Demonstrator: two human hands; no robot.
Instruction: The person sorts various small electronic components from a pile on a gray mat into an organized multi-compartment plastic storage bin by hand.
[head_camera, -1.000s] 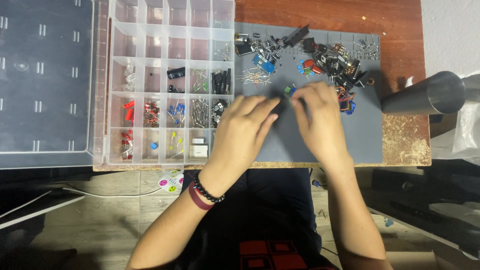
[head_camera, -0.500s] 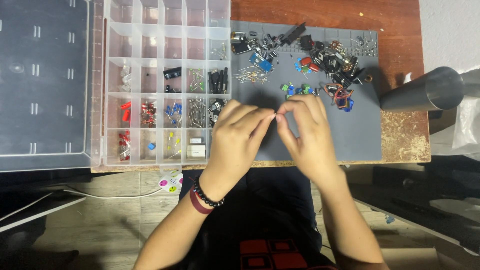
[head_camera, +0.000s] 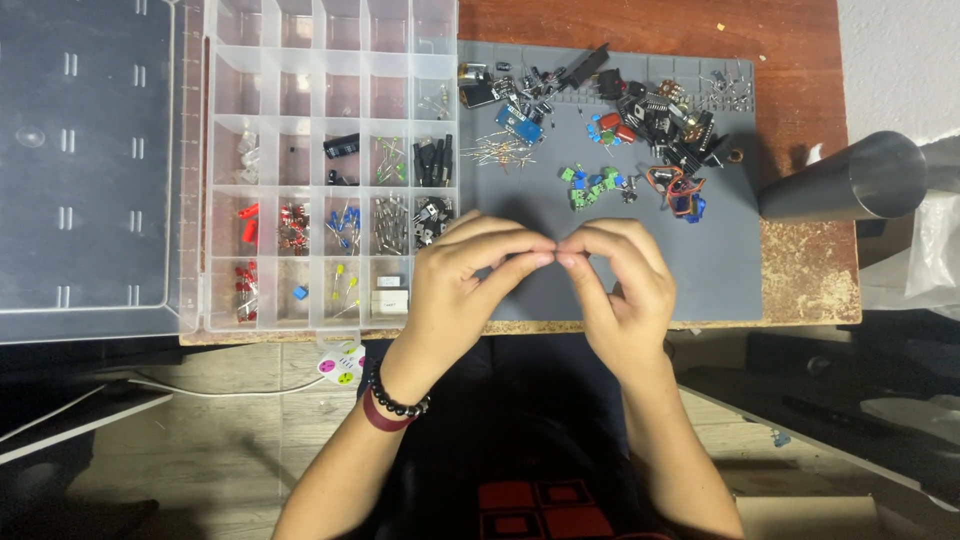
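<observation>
My left hand (head_camera: 460, 290) and my right hand (head_camera: 625, 290) meet over the near edge of the grey mat (head_camera: 720, 260). Thumb and forefinger tips of both hands pinch together at one spot. They seem to grip a tiny part, and the fingertips hide it. My left wrist wears a dark bead bracelet and a red band. Small green terminal blocks (head_camera: 590, 185) lie on the mat just beyond my hands. Farther back lies a heap of black, red and blue electronic parts (head_camera: 660, 115).
A clear compartment box (head_camera: 330, 100) with sorted small parts stands left of the mat, its lid (head_camera: 90, 170) open flat farther left. A grey metal cylinder (head_camera: 840, 180) lies at the mat's right edge. Loose resistors (head_camera: 495, 150) lie near the box. A white power strip (head_camera: 340, 365) is on the floor.
My right hand has drawn back from the green parts towards me. Both hands have come together at the mat's near edge with their fingertips pinched.
</observation>
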